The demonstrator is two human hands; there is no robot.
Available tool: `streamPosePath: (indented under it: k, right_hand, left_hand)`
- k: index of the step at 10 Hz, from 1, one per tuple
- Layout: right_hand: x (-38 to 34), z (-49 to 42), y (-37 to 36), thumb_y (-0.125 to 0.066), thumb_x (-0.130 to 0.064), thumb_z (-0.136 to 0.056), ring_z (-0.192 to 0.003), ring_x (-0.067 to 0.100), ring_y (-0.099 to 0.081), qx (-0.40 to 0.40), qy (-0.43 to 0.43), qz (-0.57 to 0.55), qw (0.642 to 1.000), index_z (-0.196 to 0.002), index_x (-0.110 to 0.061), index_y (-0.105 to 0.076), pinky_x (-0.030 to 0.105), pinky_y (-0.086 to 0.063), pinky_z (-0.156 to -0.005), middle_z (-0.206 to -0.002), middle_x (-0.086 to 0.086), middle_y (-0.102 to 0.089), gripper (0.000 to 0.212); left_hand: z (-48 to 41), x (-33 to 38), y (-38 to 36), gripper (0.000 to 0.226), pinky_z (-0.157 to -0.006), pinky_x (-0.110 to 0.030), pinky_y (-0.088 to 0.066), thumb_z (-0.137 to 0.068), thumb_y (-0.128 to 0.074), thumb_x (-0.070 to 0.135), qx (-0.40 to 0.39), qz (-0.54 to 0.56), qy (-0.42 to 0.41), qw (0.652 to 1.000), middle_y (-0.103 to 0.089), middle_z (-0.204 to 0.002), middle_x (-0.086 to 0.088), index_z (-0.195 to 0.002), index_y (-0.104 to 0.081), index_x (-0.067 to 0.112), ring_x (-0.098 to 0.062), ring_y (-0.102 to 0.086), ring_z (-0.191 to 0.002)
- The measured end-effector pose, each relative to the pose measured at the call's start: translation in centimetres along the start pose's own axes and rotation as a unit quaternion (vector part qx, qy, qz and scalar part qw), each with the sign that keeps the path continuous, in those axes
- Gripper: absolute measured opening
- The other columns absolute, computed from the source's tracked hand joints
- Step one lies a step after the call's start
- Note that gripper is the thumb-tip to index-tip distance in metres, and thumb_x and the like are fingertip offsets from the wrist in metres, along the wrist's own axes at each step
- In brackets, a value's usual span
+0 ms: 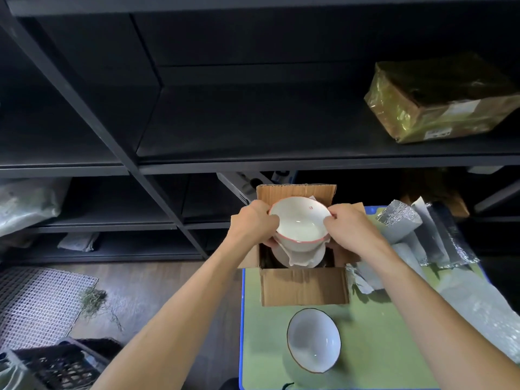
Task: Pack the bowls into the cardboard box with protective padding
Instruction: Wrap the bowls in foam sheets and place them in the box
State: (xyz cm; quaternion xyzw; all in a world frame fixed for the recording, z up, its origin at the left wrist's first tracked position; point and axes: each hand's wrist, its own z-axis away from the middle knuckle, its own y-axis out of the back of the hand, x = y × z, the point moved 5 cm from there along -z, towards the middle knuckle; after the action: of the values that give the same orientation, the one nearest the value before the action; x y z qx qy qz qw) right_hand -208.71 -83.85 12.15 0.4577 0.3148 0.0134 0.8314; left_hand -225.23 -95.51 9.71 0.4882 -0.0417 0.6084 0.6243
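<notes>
Two hands hold a white red-rimmed bowl (pixel 299 220) over the open mouth of the cardboard box (pixel 304 288), level with its raised back flap. The left hand (pixel 253 223) grips the bowl's left side, thumb curled over the rim and fingertips showing underneath. The right hand (pixel 349 223) pinches the right rim between thumb and curled fingers; I cannot tell whether it also pinches the wrapping there. A white padding sheet (pixel 299 256) lies wrapped under the bowl and hangs down into the box, and a second rim line shows just beneath the red one, though whether that is another bowl is unclear. The box interior below is dark.

The box stands with all four flaps open on a green table (pixel 264 333) with a blue edge. Near its front wall, closer to the person, a pale dark-rimmed bowl (pixel 313 339) sits upright on the table. To the right of the box lie crumpled foil-backed sheets (pixel 405 218), and bubble wrap (pixel 484 305) lies along the table's right side.

Behind the table stand dark shelves (pixel 197 108), with a parcel (pixel 439 99) in yellowish film on the upper right shelf. On the floor to the left lie a white mesh mat (pixel 36 302) and a black crate (pixel 56 364).
</notes>
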Motion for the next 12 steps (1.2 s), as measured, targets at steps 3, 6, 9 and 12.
streamPosePath:
  k: [3, 6, 9, 12]
  right_hand:
    - [1.1, 0.3, -2.5, -0.037, -0.014, -0.071, -0.069, 0.026, -0.068, -0.059, -0.044, 0.067, 0.995, -0.092, -0.016, -0.059, 0.040, -0.059, -0.071, -0.074, 0.007, -0.072, 0.030]
    - [0.9, 0.9, -3.5, -0.049, 0.001, -0.089, -0.069, 0.024, -0.050, 0.019, -0.024, 0.157, 0.987, -0.102, -0.008, -0.050, 0.028, -0.026, -0.043, -0.080, 0.006, -0.051, 0.016]
    - [1.0, -0.1, -5.4, -0.056, 0.000, -0.089, -0.100, 0.034, -0.065, 0.040, -0.023, 0.180, 0.983, -0.121, 0.001, -0.051, 0.033, -0.040, -0.064, -0.114, 0.019, -0.065, 0.033]
    - [1.2, -0.5, -6.4, -0.056, -0.004, -0.092, -0.102, 0.032, -0.066, 0.068, -0.004, 0.243, 0.968, -0.125, -0.002, -0.049, 0.034, -0.041, -0.066, -0.118, 0.016, -0.062, 0.034]
  left_hand:
    - [-0.1, -1.2, -1.5, 0.021, -0.082, -0.032, -0.054, -0.083, -0.045, 0.019, -0.028, -0.221, -0.019, 0.975, -0.075, -0.069, 0.004, -0.089, -0.066, 0.017, -0.015, -0.073, -0.069]
    - [0.8, -1.1, -2.7, 0.014, -0.077, -0.041, -0.059, -0.083, -0.060, 0.023, 0.030, -0.204, -0.027, 0.978, -0.063, -0.089, -0.005, -0.080, -0.047, 0.020, -0.027, -0.066, -0.079]
    - [1.3, -0.8, -3.1, 0.037, -0.073, -0.033, -0.044, -0.092, -0.054, 0.012, 0.060, -0.191, -0.023, 0.980, -0.037, -0.068, 0.002, -0.067, -0.028, 0.022, -0.026, -0.049, -0.080]
    - [1.9, -2.1, -2.8, 0.011, -0.032, -0.011, -0.031, -0.078, -0.061, 0.017, 0.176, -0.035, -0.010, 0.984, -0.062, -0.082, 0.003, -0.086, -0.062, 0.025, -0.011, -0.058, -0.066]
